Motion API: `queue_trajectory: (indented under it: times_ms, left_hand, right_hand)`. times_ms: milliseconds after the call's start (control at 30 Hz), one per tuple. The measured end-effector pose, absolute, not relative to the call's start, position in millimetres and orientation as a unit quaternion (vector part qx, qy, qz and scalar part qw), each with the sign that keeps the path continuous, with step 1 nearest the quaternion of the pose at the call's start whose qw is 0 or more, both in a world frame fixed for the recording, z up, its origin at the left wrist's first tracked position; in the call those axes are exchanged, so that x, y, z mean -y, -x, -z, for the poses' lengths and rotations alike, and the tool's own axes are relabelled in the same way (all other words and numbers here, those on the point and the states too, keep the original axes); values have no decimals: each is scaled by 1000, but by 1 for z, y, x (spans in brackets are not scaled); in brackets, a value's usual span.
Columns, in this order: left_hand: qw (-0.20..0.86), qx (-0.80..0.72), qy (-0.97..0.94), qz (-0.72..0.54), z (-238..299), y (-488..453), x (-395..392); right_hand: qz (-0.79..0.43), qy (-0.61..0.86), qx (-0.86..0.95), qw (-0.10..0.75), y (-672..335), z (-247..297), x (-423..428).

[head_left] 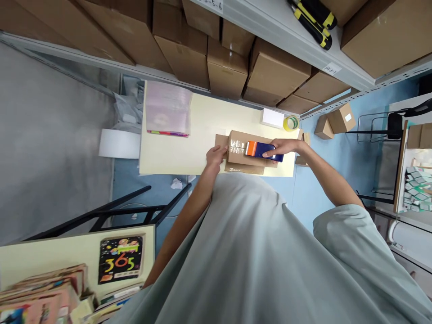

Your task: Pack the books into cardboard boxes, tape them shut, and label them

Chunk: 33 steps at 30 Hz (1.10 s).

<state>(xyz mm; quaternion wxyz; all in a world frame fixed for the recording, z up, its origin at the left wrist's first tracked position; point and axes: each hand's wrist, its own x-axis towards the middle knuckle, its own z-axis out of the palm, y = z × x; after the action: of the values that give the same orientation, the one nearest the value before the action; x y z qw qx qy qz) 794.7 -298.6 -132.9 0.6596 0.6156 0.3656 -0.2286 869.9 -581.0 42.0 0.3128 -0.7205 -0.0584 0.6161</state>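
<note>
A brown cardboard box (249, 137) lies on the cream tabletop near its front edge, with shiny clear tape over its left part. Its side flaps (245, 168) are folded out. My left hand (217, 156) grips the flap at the box's left end, fingers closed on it. Held in my right hand (283, 147) is a dark-blue and orange packet (259, 150), flat and oblong, over the top of the box. The packet's orange end points left, and its exact kind is unclear. My right fingers cover its right part.
A tape roll (290, 123) and a white box (272, 118) stand at the table's back right. Plastic sleeves (168, 108) lie at the left. Shelves of cartons (278, 67) overhang the back edge; yellow-black cutters (313, 24) lie above. Books (43, 292) fill another table.
</note>
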Motion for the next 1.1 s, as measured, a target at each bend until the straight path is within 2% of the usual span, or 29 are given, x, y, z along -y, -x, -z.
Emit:
queue_trajectory:
  times_ms: [100,200,333,600,700,867,1100]
  left_hand:
    - [628,-400,-645,172,123,-787,306]
    - [661,-274,-690,112,105,-778,308]
    - [656,-84,-714,230,84,-773,303]
    - [398,220,-870,188,70,-799,313]
    - [342,241,-885,205,71,-803,318]
    - [313,235,-897,204,74,-800,319]
    - [299,236,-901,206,72,-801,321]
  right_hand:
    - [-624,711,68,316,-870,-43,582]
    - [-626,704,82,326,-869,-46,582]
    - [-615,715,64,325,-867,-50,581]
    - [-592,733,64,329,-864,-46,590]
    - [-585,730,66,346,-860,-40,593]
    - [-596,719,49,355,-860,-36,601]
    - [-654,703,-13,278,-858,-70,666]
